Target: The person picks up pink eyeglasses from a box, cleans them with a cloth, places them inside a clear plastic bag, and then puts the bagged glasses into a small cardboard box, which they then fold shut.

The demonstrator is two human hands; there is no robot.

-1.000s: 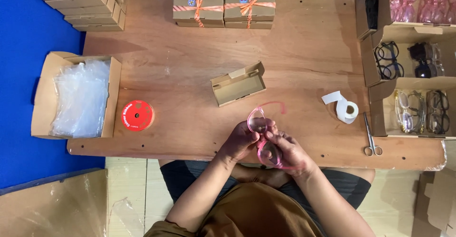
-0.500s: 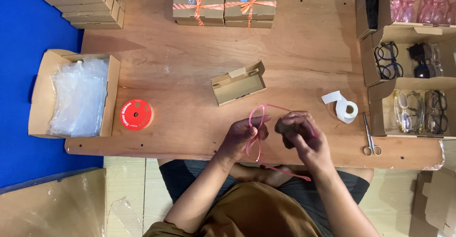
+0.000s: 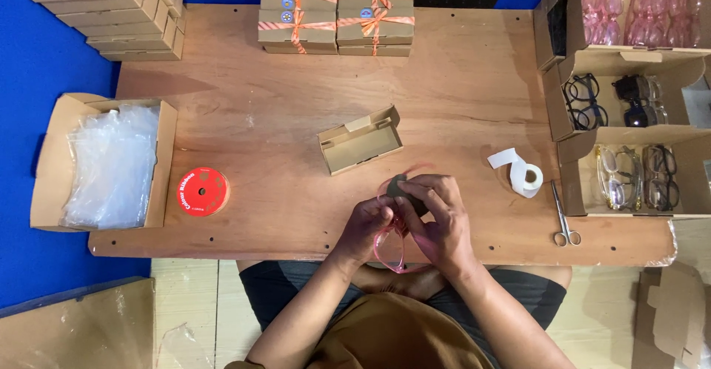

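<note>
Pink-framed glasses (image 3: 389, 249) hang between both my hands at the near edge of the wooden table (image 3: 459, 95). My left hand (image 3: 364, 227) grips the frame from the left. My right hand (image 3: 438, 219) presses a small dark cloth (image 3: 404, 186) against the upper lens. An open brown cardboard box (image 3: 361, 144) lies just beyond my hands, with nothing in it.
A red ribbon spool (image 3: 202, 191) and a box of clear plastic bags (image 3: 107, 163) lie left. White tape roll (image 3: 522, 176) and scissors (image 3: 563, 221) lie right, beside boxes of glasses (image 3: 633, 178). Ribbon-tied boxes (image 3: 335, 15) stand at the back, plain ones (image 3: 111, 14) back left.
My hands came back together over the pink glasses, whose temples are now folded in. The right hand moved left with the dark cloth onto the lens. The view shifted slightly.
</note>
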